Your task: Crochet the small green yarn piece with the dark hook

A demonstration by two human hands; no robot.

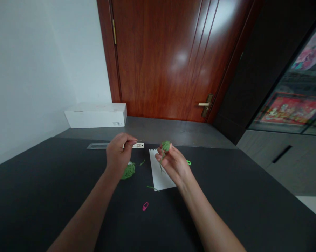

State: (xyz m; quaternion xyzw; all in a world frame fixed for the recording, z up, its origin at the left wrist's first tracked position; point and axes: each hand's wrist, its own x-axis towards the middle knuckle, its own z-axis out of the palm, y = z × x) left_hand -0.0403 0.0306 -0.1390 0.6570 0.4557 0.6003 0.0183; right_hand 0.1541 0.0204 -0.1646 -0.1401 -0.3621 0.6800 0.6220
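Observation:
My left hand (120, 150) is closed in a pinch on a thin needle-like tool (141, 140), whose tip points right; its exact kind is too small to tell. A small green crocheted piece (165, 145) sits in the fingers of my right hand (175, 162), with a yarn tail (162, 167) hanging from it. The two hands are apart, both raised over the table. Below my left hand lies a ball of green yarn (129, 171), partly hidden by the wrist. Under my right hand is a white spiral notepad (159, 178).
Green yarn scraps (142, 162) and a pink stitch marker (145, 206) lie on the black table (81, 196). A bright green item (189, 162) shows past my right hand. Behind my left hand are a clear case (96, 146) and a label card (139, 145). A white box (97, 117) stands behind.

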